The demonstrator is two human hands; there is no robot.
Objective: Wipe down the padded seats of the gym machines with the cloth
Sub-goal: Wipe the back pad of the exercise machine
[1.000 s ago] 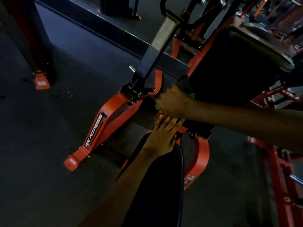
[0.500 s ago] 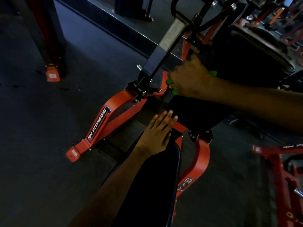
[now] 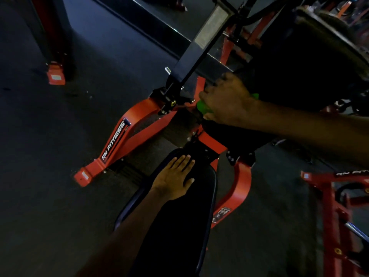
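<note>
Green cloth (image 3: 202, 107) is peeking out (only its edges) from under your right hand (image 3: 227, 100), whose curled fingers are clutching it against the lower end of the black back pad (image 3: 299, 66). Your left hand (image 3: 175, 179) is resting flat, fingers straight, on the seat pad (image 3: 179, 226).

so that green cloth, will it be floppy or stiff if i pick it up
Probably floppy: the green cloth bulges in soft lumps from both sides of the right hand gripping it. Likely light too, since that one hand presses it against the black pad.
</note>
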